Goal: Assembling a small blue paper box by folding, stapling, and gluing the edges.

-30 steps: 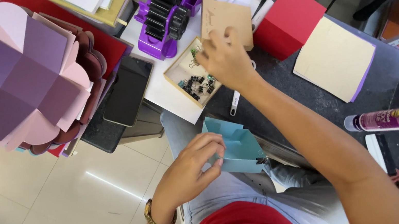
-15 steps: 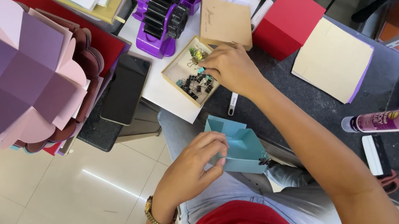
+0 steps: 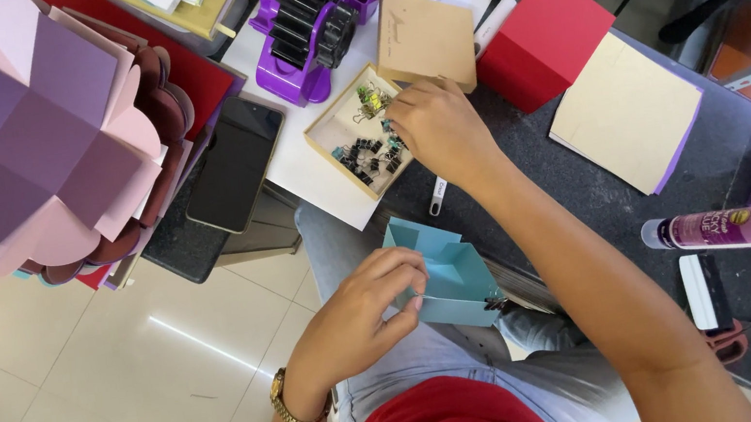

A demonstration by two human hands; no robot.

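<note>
Dark worktop (image 3: pixel 589 200) over pale tiled floor (image 3: pixel 80 409), crowded with craft stuff. My right hand (image 3: pixel 437 129) reaches into shallow tan box (image 3: pixel 327 144) of binder clips (image 3: pixel 372 153), fingers bunched among them; whether one is pinched, cannot tell. My left hand (image 3: pixel 362 321) grips light blue folded paper box (image 3: pixel 448 274) over my lap, thumb and fingers clamped on its near wall. Purple tape dispenser (image 3: pixel 309 19) beyond clip box, red box (image 3: pixel 542 36) to right, glue stick (image 3: pixel 721 231) lying near edge.

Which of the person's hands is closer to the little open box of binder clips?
The right hand: its fingers reach into the small box of binder clips on the table. The left hand is well below it, over the lap, holding a light blue folded paper box.
</note>
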